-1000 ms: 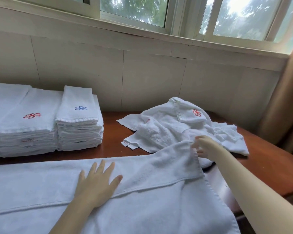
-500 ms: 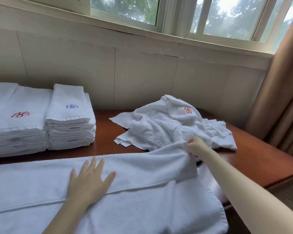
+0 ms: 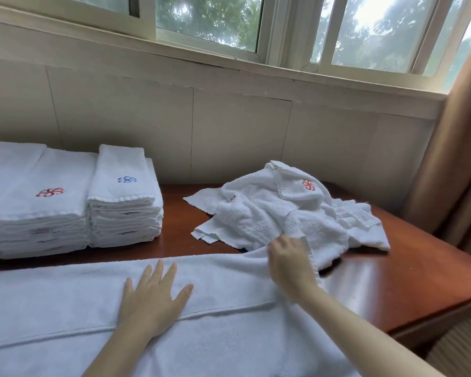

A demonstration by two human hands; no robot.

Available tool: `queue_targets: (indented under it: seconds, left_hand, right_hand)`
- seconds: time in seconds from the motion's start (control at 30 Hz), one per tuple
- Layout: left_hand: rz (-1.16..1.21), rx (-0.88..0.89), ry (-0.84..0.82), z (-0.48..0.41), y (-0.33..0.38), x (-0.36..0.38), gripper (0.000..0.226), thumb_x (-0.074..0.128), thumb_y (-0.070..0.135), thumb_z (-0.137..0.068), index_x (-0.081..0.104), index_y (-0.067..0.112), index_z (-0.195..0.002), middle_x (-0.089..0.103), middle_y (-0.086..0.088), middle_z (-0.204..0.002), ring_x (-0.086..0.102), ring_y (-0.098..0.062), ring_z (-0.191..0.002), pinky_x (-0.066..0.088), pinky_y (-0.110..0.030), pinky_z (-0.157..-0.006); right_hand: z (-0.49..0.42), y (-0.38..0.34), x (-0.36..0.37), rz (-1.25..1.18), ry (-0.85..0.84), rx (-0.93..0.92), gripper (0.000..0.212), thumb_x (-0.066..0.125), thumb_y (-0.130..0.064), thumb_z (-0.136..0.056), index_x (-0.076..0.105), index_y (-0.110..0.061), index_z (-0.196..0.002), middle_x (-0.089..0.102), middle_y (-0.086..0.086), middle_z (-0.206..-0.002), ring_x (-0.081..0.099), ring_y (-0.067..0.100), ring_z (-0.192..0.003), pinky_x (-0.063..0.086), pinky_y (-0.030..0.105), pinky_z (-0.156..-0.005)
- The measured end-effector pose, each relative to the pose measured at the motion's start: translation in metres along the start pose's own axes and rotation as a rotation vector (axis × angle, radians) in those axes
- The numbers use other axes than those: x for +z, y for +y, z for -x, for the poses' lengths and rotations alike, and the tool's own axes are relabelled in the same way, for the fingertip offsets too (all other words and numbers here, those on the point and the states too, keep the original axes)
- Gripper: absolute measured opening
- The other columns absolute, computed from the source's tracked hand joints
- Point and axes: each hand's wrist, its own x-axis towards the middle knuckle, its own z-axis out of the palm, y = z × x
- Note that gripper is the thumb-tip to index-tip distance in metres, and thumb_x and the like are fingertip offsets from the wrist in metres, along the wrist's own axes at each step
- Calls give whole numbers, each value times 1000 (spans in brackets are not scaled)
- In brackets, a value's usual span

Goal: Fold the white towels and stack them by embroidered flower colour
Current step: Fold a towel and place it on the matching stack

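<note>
Folded towels are sorted into a red-flower stack (image 3: 49,197) and, touching it, a blue-flower stack (image 3: 125,191). The spread towel (image 3: 229,281) is pinned flat on the table (image 3: 392,281) by the left hand (image 3: 152,297), fingers straight and splayed, so that its far corner, pinched by the curled fingers of the right hand (image 3: 288,265), can probably be folded over. A loose heap (image 3: 283,213) waits behind.

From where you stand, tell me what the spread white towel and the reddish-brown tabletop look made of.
Spread white towel: looks like cotton terry, matte; nubby pile, flat woven band. Reddish-brown tabletop: likely varnished wood or veneer; glossy, mirrors window light.
</note>
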Motion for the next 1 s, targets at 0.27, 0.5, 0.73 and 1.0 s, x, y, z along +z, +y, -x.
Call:
queue_targets:
  seconds: [0.27,0.5,0.73,1.0]
  left_hand:
    - [28,-227,23,12,-109,-32,57,21,57,-98,13,37,-151,0,3,-161,3,-14,-148,8,-43,-118]
    - [35,-752,184,98,-262,-50,62,13,61,-95,2,38,-152,-5,5,-161,0,-15,-148,3,-43,-118]
    - [45,-732,313,128,-293,-52,54,26,51,-99,24,31,-150,18,4,-159,16,-14,-146,14,-38,-118]
    - [15,-571,596,118,-293,-70,32,38,23,-97,63,4,-103,60,-11,-107,54,-36,-106,43,-43,-89]
  right_hand:
    - [-26,-50,36,-196,-703,262,63,19,-69,-90,9,-46,-148,0,0,-161,-1,30,-147,5,62,-113]
    - [-38,-150,36,-188,-621,101,47,25,-35,-98,24,-33,-145,14,3,-157,9,36,-144,13,59,-111]
    - [-32,-236,45,-327,-591,-207,58,11,-68,-91,8,-50,-147,-7,-4,-161,-10,29,-147,-3,66,-108]
    - [-45,-237,38,-379,-524,-276,47,21,-53,-99,35,-36,-140,21,1,-156,13,27,-145,8,56,-112]
